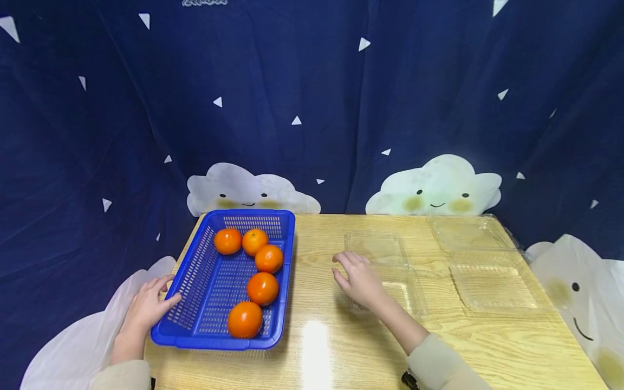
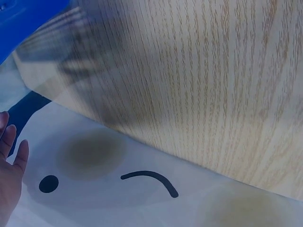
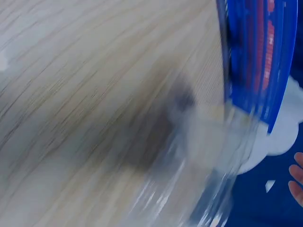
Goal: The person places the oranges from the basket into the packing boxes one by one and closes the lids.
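A blue plastic basket (image 1: pixel 221 342) with slotted walls stands on the left of the wooden table. Inside it several oranges (image 1: pixel 262 288) lie mostly along the right side. My left hand (image 1: pixel 146 304) is at the basket's left rim, fingers relaxed and thumb reaching over the edge; it grips nothing. In the left wrist view that hand (image 2: pixel 10 175) shows at the left border, its palm bare. My right hand (image 1: pixel 361 279) hovers over the nearer clear plastic clamshell box (image 1: pixel 414 295), fingers loosely bent and holding nothing. Only fingertips of the right hand (image 3: pixel 296 179) appear in the right wrist view.
A second clear clamshell box (image 1: pixel 497 281) lies with its lid folded back at the table's right side. Light glares off the wooden tabletop (image 1: pixel 317 357) near the front. Behind the table hangs a dark blue curtain (image 1: pixel 292 65) with white triangles and clouds.
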The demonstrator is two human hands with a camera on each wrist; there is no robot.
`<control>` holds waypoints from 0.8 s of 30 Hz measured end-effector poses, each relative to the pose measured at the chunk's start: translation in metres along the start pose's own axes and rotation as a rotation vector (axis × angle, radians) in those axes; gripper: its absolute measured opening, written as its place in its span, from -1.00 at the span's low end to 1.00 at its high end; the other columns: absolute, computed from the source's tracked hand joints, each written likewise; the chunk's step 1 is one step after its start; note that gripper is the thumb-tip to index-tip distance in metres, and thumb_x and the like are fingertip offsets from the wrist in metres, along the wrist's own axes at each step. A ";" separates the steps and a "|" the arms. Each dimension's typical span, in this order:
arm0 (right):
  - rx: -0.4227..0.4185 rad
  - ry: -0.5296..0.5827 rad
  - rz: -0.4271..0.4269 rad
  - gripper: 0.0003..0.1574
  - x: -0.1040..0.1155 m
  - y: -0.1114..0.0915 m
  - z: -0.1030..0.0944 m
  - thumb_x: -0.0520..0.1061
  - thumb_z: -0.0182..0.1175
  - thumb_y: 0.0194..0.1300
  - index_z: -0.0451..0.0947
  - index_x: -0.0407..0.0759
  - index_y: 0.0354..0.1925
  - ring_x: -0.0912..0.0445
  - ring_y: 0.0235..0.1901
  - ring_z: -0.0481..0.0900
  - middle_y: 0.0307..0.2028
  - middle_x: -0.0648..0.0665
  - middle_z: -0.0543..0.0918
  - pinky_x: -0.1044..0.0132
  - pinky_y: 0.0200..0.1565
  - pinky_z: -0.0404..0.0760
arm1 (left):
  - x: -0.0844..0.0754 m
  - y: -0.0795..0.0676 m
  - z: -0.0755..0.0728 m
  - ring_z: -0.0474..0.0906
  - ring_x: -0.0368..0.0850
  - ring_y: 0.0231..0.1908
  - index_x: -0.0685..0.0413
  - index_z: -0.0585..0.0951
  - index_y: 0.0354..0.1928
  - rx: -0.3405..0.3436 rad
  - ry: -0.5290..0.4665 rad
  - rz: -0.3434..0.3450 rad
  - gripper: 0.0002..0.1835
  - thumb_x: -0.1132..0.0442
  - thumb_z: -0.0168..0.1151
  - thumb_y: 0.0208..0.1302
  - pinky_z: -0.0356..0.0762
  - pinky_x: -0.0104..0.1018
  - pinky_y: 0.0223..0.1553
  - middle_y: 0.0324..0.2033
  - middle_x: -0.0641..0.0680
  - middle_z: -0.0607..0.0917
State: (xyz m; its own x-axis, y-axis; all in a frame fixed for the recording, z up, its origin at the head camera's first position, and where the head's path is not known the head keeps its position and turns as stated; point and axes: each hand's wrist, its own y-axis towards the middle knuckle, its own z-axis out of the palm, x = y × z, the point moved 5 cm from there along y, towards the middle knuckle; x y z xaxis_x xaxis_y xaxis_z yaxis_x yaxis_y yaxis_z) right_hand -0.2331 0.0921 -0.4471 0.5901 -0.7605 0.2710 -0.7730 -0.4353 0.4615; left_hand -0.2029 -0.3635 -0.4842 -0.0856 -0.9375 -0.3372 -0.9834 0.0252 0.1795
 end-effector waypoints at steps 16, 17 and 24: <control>-0.079 -0.076 0.265 -0.70 -0.103 -0.059 -0.025 -0.16 0.15 0.17 0.44 -0.25 -0.12 -0.16 -0.13 0.49 -0.15 -0.24 0.54 -0.06 -0.15 0.45 | -0.001 -0.002 0.000 0.41 0.11 -0.30 0.26 0.47 0.01 -0.020 -0.008 0.008 -0.44 0.07 0.25 -0.01 0.33 -0.02 -0.37 -0.40 0.14 0.52; -0.076 -0.083 0.283 -0.69 -0.109 -0.065 -0.026 -0.16 0.14 0.17 0.44 -0.25 -0.10 -0.17 -0.12 0.48 -0.14 -0.26 0.53 -0.07 -0.14 0.44 | -0.001 -0.002 0.000 0.41 0.11 -0.29 0.26 0.47 0.01 -0.019 -0.009 0.005 -0.44 0.07 0.25 -0.01 0.33 -0.02 -0.36 -0.40 0.14 0.52; -0.050 -0.101 0.363 -0.56 -0.133 -0.099 -0.030 -0.16 0.17 0.16 0.37 -0.32 -0.01 -0.21 -0.14 0.46 -0.14 -0.32 0.51 -0.10 -0.15 0.43 | 0.000 0.000 0.000 0.41 0.11 -0.29 0.26 0.46 0.03 -0.019 -0.011 0.005 -0.44 0.08 0.25 -0.01 0.33 -0.02 -0.35 -0.40 0.14 0.52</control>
State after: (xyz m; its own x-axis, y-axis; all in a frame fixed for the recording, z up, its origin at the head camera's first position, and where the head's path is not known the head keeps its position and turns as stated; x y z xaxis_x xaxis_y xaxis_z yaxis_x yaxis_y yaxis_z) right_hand -0.2276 0.2508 -0.5032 0.2515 -0.9058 0.3409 -0.9139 -0.1063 0.3918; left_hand -0.2030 -0.3632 -0.4839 -0.0921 -0.9334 -0.3468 -0.9798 0.0228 0.1988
